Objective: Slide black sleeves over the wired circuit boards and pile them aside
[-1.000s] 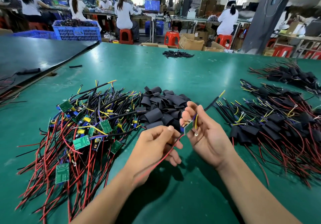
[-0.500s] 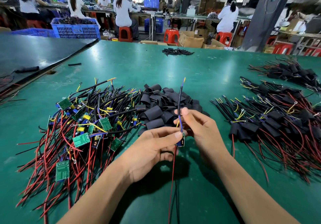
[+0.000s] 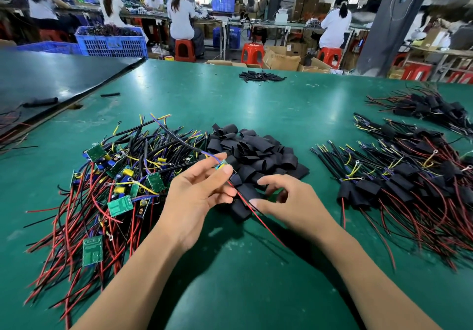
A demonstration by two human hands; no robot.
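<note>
The left hand [image 3: 197, 191], at frame centre, pinches a small board [image 3: 222, 166] between thumb and fingertips. The board's red wire [image 3: 256, 217] trails down-right, past the right thumb. The right hand [image 3: 289, 201], just right of it, hangs over the near edge of the sleeves [image 3: 256, 150], fingers loosely bent, thumb and forefinger apart, clasping nothing. Bare boards [image 3: 115, 176] lie heaped at left and sleeved ones [image 3: 409, 181] at right, all on the table [image 3: 256, 99].

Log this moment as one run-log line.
left hand: pinches wired board | right hand: over sleeve pile, grip unclear | step: sleeve not yet on | finished pile: right side
</note>
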